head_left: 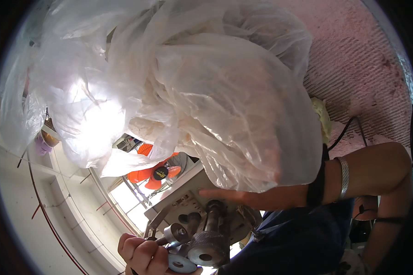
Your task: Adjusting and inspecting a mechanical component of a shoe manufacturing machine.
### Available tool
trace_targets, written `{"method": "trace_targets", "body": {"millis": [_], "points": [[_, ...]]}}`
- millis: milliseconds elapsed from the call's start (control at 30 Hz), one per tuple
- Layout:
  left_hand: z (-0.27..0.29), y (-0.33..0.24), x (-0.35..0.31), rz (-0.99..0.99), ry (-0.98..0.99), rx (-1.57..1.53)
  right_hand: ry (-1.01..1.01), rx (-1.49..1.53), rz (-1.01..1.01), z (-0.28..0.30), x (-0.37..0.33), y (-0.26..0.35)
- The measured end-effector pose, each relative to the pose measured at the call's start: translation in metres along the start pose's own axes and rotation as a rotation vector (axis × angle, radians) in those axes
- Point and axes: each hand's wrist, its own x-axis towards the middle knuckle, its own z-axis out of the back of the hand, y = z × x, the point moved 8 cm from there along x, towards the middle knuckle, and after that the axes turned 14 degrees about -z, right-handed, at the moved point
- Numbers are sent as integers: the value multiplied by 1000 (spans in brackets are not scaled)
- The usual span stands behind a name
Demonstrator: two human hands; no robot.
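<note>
At the bottom, my left hand (144, 254) is closed, its fingers curled beside a grey metal disc (181, 263) with a centre hole. What lies inside the grip is hidden. Next to it is a knurled metal roller (207, 247) on a grey machine (176, 201). My right hand (248, 197) reaches in from the right, wearing a black wristband and a silver bracelet. At least one finger is stretched along the machine's panel; the rest is partly covered by a large, crumpled translucent plastic bag (243, 96). The bag fills the upper middle.
An orange-bladed fan (159, 173) stands behind the machine near a bright window (129, 201). Ridged, pinkish material (358, 59) spreads across the upper right, with a black cable (346, 130) below it. A pale wall (32, 197) with reddish lines runs along the left. Dark blue cloth (293, 238) shows at lower right.
</note>
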Motion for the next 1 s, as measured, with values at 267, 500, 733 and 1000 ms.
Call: {"method": "trace_targets", "body": {"millis": [267, 500, 733, 1000], "points": [[-1, 1, -4, 8, 3, 16, -269, -84, 72, 6, 10, 23], [1, -1, 2, -26, -47, 39, -455, -115, 50, 12, 5, 12], [-7, -4, -6, -1, -45, 82, -400, -190, 75, 10, -4, 32], [-10, 0, -13, -18, -60, 111, -353, -150, 80, 4, -6, 18]]}}
